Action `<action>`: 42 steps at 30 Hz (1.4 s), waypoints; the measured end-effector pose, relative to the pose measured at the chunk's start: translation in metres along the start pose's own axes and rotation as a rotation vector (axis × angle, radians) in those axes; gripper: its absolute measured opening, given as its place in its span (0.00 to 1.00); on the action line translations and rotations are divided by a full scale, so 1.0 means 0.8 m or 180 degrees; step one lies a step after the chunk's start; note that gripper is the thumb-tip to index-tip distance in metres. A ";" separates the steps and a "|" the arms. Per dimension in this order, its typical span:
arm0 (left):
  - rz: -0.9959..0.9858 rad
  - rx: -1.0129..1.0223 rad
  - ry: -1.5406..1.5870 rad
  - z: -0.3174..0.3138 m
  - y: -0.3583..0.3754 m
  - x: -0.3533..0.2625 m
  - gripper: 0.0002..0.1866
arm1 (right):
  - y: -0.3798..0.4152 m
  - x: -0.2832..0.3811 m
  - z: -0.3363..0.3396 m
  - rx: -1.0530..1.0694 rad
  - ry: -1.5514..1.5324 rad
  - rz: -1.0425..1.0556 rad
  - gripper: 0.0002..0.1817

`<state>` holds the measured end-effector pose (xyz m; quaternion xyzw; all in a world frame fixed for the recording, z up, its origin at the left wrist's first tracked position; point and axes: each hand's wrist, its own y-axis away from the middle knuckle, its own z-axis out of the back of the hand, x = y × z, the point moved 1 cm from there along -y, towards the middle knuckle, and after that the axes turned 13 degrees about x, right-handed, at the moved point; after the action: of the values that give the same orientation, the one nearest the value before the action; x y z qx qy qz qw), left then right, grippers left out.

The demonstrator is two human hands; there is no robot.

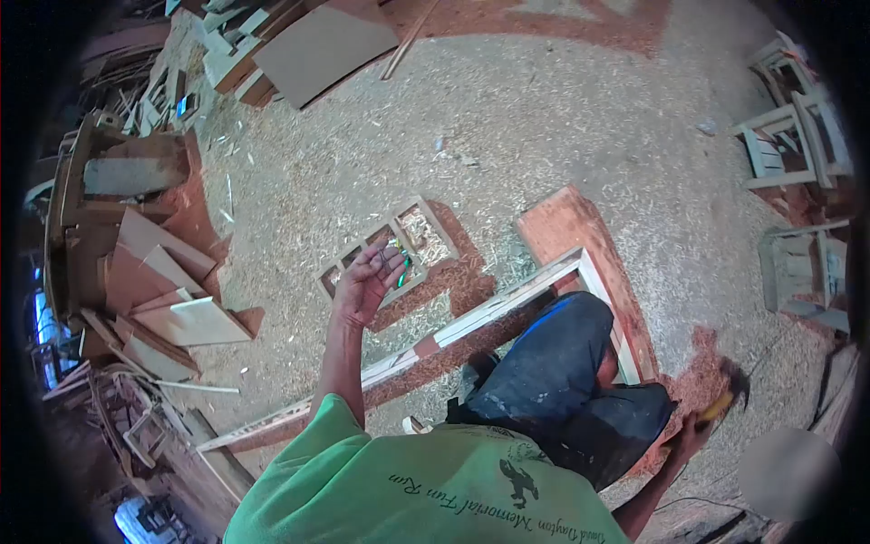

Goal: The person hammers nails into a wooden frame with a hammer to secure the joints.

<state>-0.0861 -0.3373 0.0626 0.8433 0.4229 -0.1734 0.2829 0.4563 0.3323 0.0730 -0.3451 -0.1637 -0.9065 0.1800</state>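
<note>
My left hand (367,281) is palm up with its fingers curled over something small that I cannot make out. A slim green-and-yellow object (402,270) shows right by the fingertips. Beneath that hand, a small wooden frame with several openings (433,279) lies on the floor. At the lower right, my right hand (691,437) grips a hammer (720,405) by its yellow handle, the dark head pointing away from me. A long, narrow wooden frame (480,319) runs diagonally past my bent legs, its right end on a wide plank (566,225).
Wood shavings cover the concrete floor (344,172). Boards (186,317) and a wooden cabinet-like piece (136,177) stand at left. A large flat panel (326,50) leans at upper left. Chair-like wooden frames (797,136) stand along the right.
</note>
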 end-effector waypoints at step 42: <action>-0.0268 -0.1855 -0.1841 0.176 0.040 -0.007 0.03 | 0.340 -0.104 -0.022 -0.0399 -0.1710 -0.1898 0.16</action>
<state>-0.0710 -0.4436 -0.0335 0.6263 0.3915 -0.2876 0.6097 0.6233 0.1028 0.0505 -0.5174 -0.2422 -0.8047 -0.1613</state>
